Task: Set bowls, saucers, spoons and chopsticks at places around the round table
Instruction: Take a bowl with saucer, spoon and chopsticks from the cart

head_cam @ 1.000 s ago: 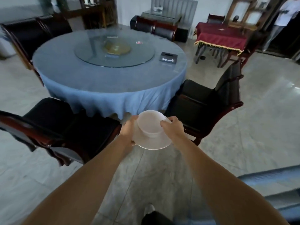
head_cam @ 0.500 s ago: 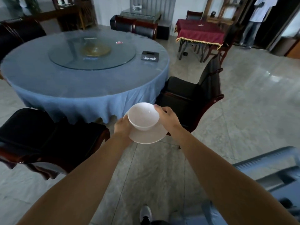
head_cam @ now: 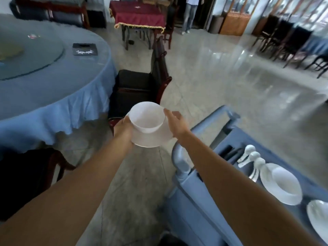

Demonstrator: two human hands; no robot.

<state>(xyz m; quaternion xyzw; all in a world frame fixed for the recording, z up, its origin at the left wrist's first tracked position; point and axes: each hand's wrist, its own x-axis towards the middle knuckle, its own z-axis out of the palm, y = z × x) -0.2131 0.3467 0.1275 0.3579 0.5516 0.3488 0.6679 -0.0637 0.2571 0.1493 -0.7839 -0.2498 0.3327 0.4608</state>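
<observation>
The person carries a white bowl (head_cam: 146, 118) sitting upright on a white saucer (head_cam: 150, 140). The pair is in the air over the floor (head_cam: 221, 77), just off the right edge of the round table (head_cam: 53, 96) and to the left of a blue cart (head_cam: 198, 196).

The left hand (head_cam: 123, 130) grips the saucer at its left edge, with the thumb on the rim and the fingers underneath. The right hand (head_cam: 175, 121) lies against the right side of the pair, its thumb tip at the bowl's rim. Its fingers reach past the saucer's right edge, and it cannot be told whether they curl round it.

The round table has a blue cloth that hangs in folds over its edge. A glass turntable (head_cam: 32, 55) sits in the middle of the tabletop, and a black box (head_cam: 85, 49) lies near its right edge. A dark chair (head_cam: 142, 84) stands at that edge, just behind the held bowl. Another dark chair (head_cam: 26, 174) stands at the table's near edge.

On the cart top, dark chopsticks (head_cam: 229, 151) lie at the end nearest the held bowl, with white spoons (head_cam: 250, 154) in a row just beside them. Nearer the cart's right edge, a second bowl (head_cam: 284, 181) sits on its own saucer, and one more white dish (head_cam: 317, 217) lies at the picture's corner.

Farther back stands a small table with a red cloth (head_cam: 140, 16), and a person's legs (head_cam: 189, 16) show beyond it.
</observation>
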